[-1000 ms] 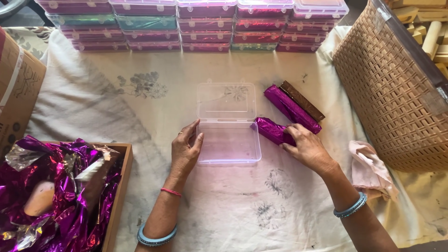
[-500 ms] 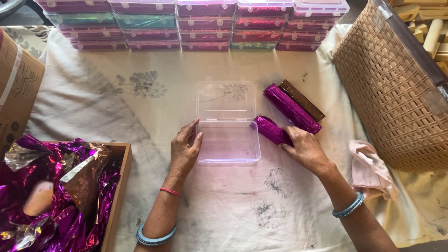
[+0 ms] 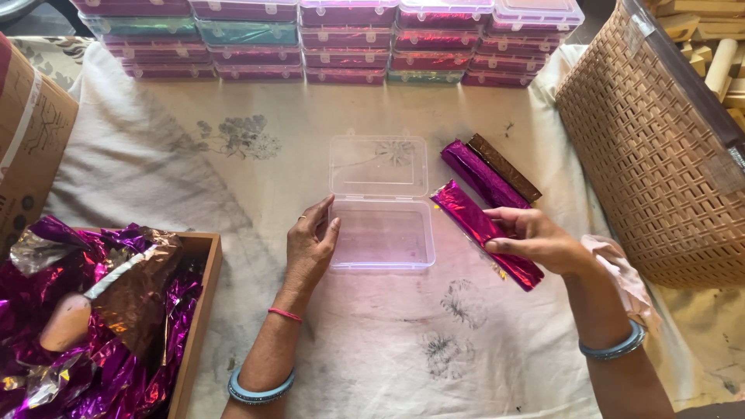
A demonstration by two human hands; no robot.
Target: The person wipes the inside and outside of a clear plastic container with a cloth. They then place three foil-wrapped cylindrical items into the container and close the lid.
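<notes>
A clear plastic box (image 3: pixel 380 233) lies open on the cloth, its lid (image 3: pixel 378 164) folded back away from me. My left hand (image 3: pixel 309 247) rests flat against the box's left edge. My right hand (image 3: pixel 534 239) grips a long bar wrapped in shiny magenta foil (image 3: pixel 473 221), lifted and tilted just right of the box. Two more bars lie beyond it: a purple foil one (image 3: pixel 483 174) and a brown one (image 3: pixel 504 167), side by side.
Stacked closed boxes with pink and green contents (image 3: pixel 326 39) line the far edge. A woven basket (image 3: pixel 660 155) stands at the right, a pink cloth (image 3: pixel 621 271) beside it. A wooden tray of crumpled foil sheets (image 3: pixel 101 326) sits front left, a cardboard box (image 3: pixel 31 140) behind it.
My right hand has picked up the magenta foil bar from the cloth and lifted it beside the box. The left hand has stayed at the box's left edge.
</notes>
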